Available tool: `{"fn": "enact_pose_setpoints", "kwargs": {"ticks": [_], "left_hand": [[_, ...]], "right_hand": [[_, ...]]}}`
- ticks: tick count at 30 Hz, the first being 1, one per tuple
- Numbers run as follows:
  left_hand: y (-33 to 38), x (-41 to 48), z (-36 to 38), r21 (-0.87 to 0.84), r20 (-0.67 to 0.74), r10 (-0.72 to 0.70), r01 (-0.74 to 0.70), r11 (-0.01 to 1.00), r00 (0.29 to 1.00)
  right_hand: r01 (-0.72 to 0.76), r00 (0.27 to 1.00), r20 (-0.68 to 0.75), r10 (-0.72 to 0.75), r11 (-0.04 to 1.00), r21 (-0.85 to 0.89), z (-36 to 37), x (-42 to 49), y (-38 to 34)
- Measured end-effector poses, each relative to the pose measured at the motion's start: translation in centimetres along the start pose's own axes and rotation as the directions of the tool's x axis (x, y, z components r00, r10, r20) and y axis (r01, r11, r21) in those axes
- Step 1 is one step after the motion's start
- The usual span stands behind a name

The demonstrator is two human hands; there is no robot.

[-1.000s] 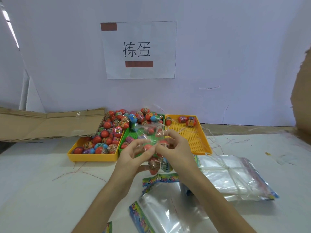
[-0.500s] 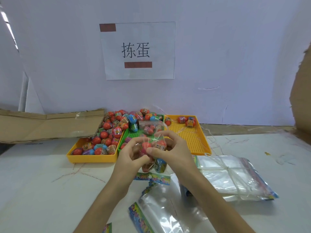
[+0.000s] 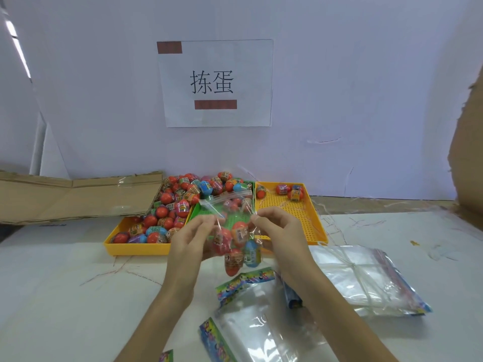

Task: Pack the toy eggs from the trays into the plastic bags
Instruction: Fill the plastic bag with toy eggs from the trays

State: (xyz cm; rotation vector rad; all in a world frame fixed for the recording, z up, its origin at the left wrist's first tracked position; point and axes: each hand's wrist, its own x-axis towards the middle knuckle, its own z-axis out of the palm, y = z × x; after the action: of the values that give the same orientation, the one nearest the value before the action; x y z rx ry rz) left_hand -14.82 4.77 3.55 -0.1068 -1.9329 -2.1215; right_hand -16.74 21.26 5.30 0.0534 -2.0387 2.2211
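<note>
On the scuffed white surface [image 3: 65, 296] loose plastic bags [image 3: 256, 314] lie nearest, above them both hands' fingers, left hand [image 3: 192, 237] and right hand [image 3: 281, 231], pinch an egg-filled bag [image 3: 235, 239], then heaped trays [image 3: 136, 246], cardboard [image 3: 73, 194], and a wall sign [image 3: 214, 83].

Three trays stand beyond the two hands [image 3: 281, 231]: a yellow tray [image 3: 136, 249] on the left heaped with toy eggs too many to count, one green tray [image 3: 235, 218] in the middle, one yellow tray [image 3: 300, 218] on the right holding three eggs [image 3: 283, 189]. The held bag [image 3: 232, 231] shows about five eggs.
</note>
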Motion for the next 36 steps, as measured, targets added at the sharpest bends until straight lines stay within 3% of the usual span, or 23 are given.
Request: {"fn": "enact_pose_setpoints", "kwargs": {"ticks": [4,9,14,17,21,23,27,36], "left_hand": [[0.0,0.3,-0.6,-0.037,-0.128,0.024,-0.029,0.999,0.992],[-0.3,0.3,-0.5,-0.024,-0.156,0.025,-0.029,0.999,0.987],[-0.3,0.1,-0.3,0.093,-0.139,0.101,-0.089,0.992,0.985],[-0.4,-0.1,0.0,0.17,-0.118,0.16,-0.139,0.976,0.98],[-0.4,-0.5,0.1,0.29,-0.051,0.261,-0.235,0.928,0.964],[-0.1,-0.8,0.2,0.322,-0.012,0.321,-0.3,0.898,0.947],[0.2,-1.2,0.5,0.33,0.053,0.375,-0.37,0.868,0.926],[0.4,-1.6,0.7,0.322,0.132,0.433,-0.452,0.832,0.892]], "right_hand": [[0.013,1.0,0.005,-0.013,1.0,-0.027,-0.1,0.0,0.0],[0.021,1.0,0.002,-0.02,0.996,-0.088,0.0,0.0,0.4],[0.184,0.972,-0.053,-0.227,0.886,-0.425,0.3,-0.4,0.8],[0.375,0.898,-0.009,-0.44,0.775,-0.509,0.5,-0.9,0.6],[0.623,0.735,0.126,-0.666,0.591,-0.512,1.0,-1.5,0.1],[0.677,0.705,0.188,-0.684,0.57,-0.466,1.3,-1.8,0.0],[0.689,0.711,0.253,-0.656,0.58,-0.434,1.5,-2.0,0.1],[0.71,0.692,0.26,-0.673,0.571,-0.412,1.4,-1.8,0.3]]}}
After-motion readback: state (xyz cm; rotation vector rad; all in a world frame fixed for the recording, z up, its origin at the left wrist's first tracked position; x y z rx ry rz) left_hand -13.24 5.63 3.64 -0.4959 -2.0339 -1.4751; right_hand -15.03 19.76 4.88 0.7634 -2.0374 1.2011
